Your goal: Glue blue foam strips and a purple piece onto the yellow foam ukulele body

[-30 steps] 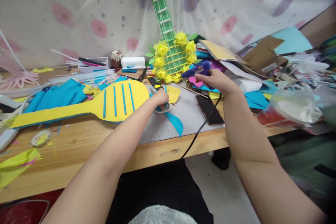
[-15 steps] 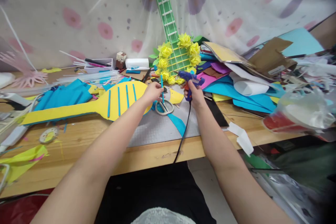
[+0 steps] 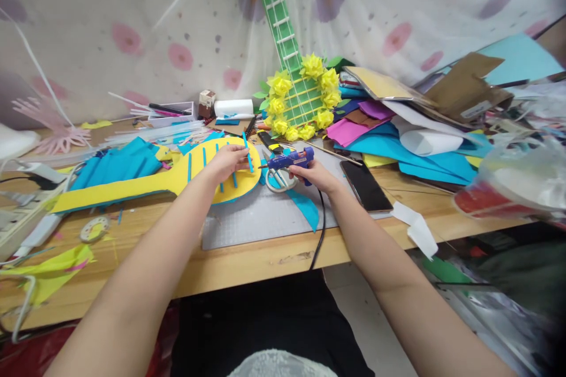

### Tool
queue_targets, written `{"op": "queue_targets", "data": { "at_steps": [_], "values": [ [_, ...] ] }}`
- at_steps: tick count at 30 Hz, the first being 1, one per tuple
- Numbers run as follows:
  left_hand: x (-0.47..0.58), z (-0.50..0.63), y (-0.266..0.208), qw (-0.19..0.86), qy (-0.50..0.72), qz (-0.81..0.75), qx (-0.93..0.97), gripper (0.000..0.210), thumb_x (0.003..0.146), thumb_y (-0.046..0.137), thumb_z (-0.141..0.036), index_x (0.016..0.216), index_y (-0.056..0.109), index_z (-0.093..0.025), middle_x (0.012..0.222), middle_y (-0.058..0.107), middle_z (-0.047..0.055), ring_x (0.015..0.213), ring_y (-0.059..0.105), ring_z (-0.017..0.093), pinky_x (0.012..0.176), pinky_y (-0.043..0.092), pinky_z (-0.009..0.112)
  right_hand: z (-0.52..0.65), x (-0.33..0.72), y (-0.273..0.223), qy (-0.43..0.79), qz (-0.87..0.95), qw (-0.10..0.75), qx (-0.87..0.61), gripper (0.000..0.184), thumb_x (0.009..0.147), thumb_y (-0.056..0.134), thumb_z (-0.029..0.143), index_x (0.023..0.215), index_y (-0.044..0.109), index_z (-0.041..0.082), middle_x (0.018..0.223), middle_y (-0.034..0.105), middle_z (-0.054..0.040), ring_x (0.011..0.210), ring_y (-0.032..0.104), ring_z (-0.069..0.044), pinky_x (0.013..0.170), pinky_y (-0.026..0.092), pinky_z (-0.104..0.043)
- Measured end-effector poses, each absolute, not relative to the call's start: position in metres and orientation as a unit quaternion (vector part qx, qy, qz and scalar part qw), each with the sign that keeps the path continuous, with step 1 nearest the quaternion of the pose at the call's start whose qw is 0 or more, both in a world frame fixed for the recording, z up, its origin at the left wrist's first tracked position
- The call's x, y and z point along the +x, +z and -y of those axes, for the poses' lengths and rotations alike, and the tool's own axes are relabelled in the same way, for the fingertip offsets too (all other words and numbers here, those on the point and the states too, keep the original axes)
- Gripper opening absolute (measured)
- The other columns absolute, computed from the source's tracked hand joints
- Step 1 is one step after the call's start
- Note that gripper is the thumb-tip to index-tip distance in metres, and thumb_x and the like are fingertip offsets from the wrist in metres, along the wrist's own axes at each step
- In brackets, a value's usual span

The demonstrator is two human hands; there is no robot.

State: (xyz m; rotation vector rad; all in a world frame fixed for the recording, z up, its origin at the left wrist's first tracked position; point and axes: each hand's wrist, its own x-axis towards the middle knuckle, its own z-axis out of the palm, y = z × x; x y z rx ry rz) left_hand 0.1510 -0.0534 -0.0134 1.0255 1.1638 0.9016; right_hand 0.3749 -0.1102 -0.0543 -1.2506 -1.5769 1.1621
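Note:
My left hand point(image 3: 230, 162) pinches a thin blue strip point(image 3: 247, 152) over the rounded end of a yellow guitar-shaped cutout point(image 3: 119, 187). Several similar blue strips lie across the cutout's body, partly behind my hand. My right hand point(image 3: 313, 173) is wrapped round a blue hot glue gun point(image 3: 292, 159), its nozzle pointing left toward the strip. The gun's black cord hangs over the table edge. Below the gun, scissors with pale handles point(image 3: 278, 181) lie beside a blue paper scrap point(image 3: 306, 207) on a grey cutting mat point(image 3: 247, 227).
A green paper guitar with yellow flowers point(image 3: 305, 100) leans against the patterned curtain. To the right are a black phone point(image 3: 367, 185), stacked coloured sheets point(image 3: 424, 159) and a plastic cup point(image 3: 508, 188). Crumpled blue paper point(image 3: 117, 162) and a power strip point(image 3: 26, 218) are at left.
My left hand has carried the blue strip left, over the yellow cutout. My right hand has brought the glue gun left and lower, over the scissors, its nozzle now toward the strip.

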Motion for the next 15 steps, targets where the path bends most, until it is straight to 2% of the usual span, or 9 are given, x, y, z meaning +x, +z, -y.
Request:
{"op": "queue_targets", "data": {
  "at_steps": [5, 12, 15],
  "values": [
    [0.149, 0.0546, -0.0183, 0.616, 0.394, -0.501, 0.463, 0.009, 0.077, 0.055, -0.008, 0.069, 0.056, -0.01, 0.059, 0.056, 0.0, 0.05, 0.053, 0.007, 0.05, 0.047, 0.02, 0.1091, 0.3735, -0.0573, 0.446, 0.637, 0.397, -0.488, 0.038, 0.069, 0.062, 0.051, 0.062, 0.058, 0.014, 0.056, 0.052, 0.0007, 0.044, 0.04, -0.006, 0.042, 0.032, -0.021],
    [0.1483, 0.0533, -0.0229, 0.609, 0.398, -0.501, 0.469, 0.01, 0.072, 0.065, -0.015, 0.07, 0.057, -0.01, 0.06, 0.055, 0.0, 0.051, 0.052, 0.007, 0.053, 0.048, 0.02, 0.1098, 0.3675, -0.0575, 0.437, 0.643, 0.385, -0.498, 0.04, 0.067, 0.062, 0.054, 0.062, 0.057, 0.014, 0.054, 0.051, 0.001, 0.045, 0.042, -0.007, 0.042, 0.034, -0.021],
    [0.1482, 0.054, -0.0228, 0.613, 0.398, -0.497, 0.468, 0.008, 0.073, 0.063, -0.014, 0.069, 0.057, -0.011, 0.06, 0.055, -0.001, 0.051, 0.052, 0.006, 0.054, 0.048, 0.02, 0.1099, 0.3671, -0.0577, 0.433, 0.645, 0.385, -0.498, 0.04, 0.068, 0.062, 0.054, 0.062, 0.057, 0.014, 0.055, 0.052, 0.0008, 0.045, 0.042, -0.007, 0.042, 0.034, -0.021]
  ]
}}
